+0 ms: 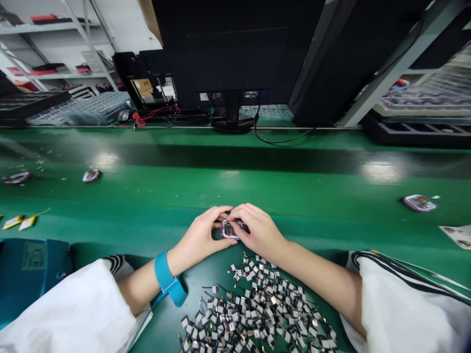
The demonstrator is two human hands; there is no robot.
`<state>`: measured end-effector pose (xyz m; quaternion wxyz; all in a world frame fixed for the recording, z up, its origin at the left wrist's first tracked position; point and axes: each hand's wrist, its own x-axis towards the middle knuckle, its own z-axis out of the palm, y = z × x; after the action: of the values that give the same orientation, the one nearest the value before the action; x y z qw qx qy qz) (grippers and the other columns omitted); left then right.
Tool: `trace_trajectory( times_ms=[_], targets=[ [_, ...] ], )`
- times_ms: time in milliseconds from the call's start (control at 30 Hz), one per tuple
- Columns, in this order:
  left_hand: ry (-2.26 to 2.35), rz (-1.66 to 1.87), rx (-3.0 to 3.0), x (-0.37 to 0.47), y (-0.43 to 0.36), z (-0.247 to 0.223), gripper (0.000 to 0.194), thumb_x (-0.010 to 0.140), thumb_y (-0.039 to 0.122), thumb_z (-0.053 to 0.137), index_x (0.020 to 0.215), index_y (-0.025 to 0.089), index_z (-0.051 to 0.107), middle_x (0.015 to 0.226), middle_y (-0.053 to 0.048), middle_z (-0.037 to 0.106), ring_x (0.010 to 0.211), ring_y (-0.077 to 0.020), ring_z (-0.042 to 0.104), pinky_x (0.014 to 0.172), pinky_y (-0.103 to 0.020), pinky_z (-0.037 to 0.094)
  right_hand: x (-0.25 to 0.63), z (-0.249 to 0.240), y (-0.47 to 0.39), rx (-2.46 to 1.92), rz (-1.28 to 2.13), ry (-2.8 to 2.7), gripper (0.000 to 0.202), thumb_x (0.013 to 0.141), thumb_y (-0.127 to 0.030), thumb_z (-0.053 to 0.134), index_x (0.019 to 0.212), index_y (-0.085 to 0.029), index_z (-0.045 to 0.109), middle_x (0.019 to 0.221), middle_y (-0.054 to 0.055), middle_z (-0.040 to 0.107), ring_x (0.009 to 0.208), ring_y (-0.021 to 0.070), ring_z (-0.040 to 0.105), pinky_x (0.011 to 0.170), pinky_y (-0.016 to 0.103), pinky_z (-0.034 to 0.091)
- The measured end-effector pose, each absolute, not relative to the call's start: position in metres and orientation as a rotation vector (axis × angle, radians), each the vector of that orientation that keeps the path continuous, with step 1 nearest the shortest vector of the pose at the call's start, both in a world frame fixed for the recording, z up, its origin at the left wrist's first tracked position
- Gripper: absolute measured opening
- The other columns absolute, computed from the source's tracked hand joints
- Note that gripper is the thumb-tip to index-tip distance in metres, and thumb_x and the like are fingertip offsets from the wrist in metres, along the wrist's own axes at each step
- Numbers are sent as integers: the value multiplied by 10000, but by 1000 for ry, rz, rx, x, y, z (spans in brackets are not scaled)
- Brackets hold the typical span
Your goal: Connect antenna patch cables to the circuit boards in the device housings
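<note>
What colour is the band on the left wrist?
The wristband is bright blue, leaning towards teal; it shows best in the head view.

Glossy green surface (176, 191), smooth plastic and soft cloth.
The surface throws back light in bright patches. The small device (225, 234) at the middle has a smooth, plastic-looking rim; the small parts (257, 314) heaped near look mostly matt. Far off, the monitor (235, 59) has a matt black plastic back; far left, shiny clear plastic trays (91, 110) and metal shelves (47, 28). The near sleeves (73, 314) are matt white cloth.
</note>
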<state>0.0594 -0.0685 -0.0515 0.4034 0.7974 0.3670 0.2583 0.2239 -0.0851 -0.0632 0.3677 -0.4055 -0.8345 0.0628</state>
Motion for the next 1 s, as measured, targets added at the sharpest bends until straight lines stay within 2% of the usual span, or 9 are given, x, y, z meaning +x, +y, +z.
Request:
trace_trajectory(
  times_ms=[633,1000],
  targets=[
    [943,660,1938,59,-67,-52,512,647,227,662,1111,198,447,1090,-56,526,941,-163,549,812,-308,514,225,-64,-82,-988,89,-2226,166,782,-102,452,931,-176,461,814,5,591,690,130,457,649,253,388],
    [919,660,1906,60,-66,-50,476,654,215,655,1091,195,466,1081,-46,537,931,-153,552,839,-313,504,224,-63,-81,-971,186,-2231,279,773,-78,418,1033,-180,428,831,18,578,735,136,472,665,255,398]
  ],
)
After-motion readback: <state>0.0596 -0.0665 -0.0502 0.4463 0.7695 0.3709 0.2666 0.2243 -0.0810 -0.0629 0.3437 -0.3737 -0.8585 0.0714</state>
